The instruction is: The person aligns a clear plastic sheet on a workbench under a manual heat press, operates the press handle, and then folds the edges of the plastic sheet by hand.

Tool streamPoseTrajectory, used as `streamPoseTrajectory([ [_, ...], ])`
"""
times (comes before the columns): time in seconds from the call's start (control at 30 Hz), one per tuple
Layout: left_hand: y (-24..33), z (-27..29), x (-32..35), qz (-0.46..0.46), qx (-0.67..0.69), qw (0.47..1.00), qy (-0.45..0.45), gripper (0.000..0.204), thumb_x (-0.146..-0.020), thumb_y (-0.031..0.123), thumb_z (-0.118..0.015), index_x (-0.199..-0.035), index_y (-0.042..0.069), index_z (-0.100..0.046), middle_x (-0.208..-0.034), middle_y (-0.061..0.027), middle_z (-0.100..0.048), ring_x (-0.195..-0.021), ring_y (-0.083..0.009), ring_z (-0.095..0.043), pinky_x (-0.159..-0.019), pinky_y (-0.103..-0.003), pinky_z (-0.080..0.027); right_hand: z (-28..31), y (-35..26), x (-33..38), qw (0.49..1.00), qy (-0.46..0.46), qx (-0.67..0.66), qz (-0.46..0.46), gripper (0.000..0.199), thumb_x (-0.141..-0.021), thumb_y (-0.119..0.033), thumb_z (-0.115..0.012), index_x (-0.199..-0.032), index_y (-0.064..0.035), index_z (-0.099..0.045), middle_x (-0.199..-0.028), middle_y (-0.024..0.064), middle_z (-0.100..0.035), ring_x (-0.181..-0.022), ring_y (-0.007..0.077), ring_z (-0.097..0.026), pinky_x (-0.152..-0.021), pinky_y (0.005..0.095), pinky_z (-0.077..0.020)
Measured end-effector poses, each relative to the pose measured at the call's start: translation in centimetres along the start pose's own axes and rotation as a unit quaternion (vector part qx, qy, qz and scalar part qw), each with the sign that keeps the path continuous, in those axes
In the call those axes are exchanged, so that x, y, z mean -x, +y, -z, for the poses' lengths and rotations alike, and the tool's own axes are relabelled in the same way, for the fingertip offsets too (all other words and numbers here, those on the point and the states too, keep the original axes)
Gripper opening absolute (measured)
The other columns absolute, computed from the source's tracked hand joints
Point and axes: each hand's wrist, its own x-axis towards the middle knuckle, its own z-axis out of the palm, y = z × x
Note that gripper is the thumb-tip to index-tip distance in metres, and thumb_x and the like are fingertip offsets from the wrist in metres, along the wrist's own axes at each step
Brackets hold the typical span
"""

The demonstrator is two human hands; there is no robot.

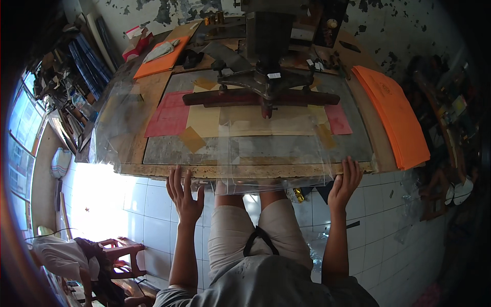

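My left hand rests at the front edge of the wooden worktable, fingers stretched upward and apart, holding nothing. Along the same edge farther right, my right hand lies with its fingers extended over the rim, also holding nothing. Between them a clear plastic sheet hangs over the edge. Behind it a grey metal plate carries a cream sheet, pink-red sheets and strips of brown tape. Above these stands a dark iron press with a long reddish bar.
Stacked orange folders lie at the table's right side. At the back left, a grey cloth sits on an orange folder near a red box. Another person is by a red stool at lower left.
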Motion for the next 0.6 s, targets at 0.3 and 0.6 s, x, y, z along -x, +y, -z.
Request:
streamPoseTrajectory([
  [0.3,-2.3,-10.9,2.4,0.023,0.051,0.981,0.185,0.097,-0.085,0.026,-0.08,-0.156,0.011,-0.016,-0.16,-0.0305,-0.021,-0.15,-0.061,-0.011,-0.117,-0.075,-0.016,-8.7,1.2,4.2,0.979,0.17,0.043,-0.101,0.095,-0.082,-0.041,-0.076,-0.151,-0.0014,-0.025,-0.161,0.0306,-0.022,-0.151,0.0567,-0.016,-0.119,0.0722,-0.0167],
  [0.6,-4.1,-12.2,3.3,0.008,0.025,0.982,0.188,0.107,-0.08,0.024,-0.083,-0.159,0.016,-0.011,-0.159,-0.0324,-0.02,-0.148,-0.0628,-0.014,-0.116,-0.078,-0.017,-8.9,3.3,4.9,0.982,0.174,0.061,-0.043,0.094,-0.084,-0.046,-0.077,-0.149,-0.002,-0.026,-0.159,0.0308,-0.027,-0.149,0.0582,-0.019,-0.116,0.0748,-0.0176],
])
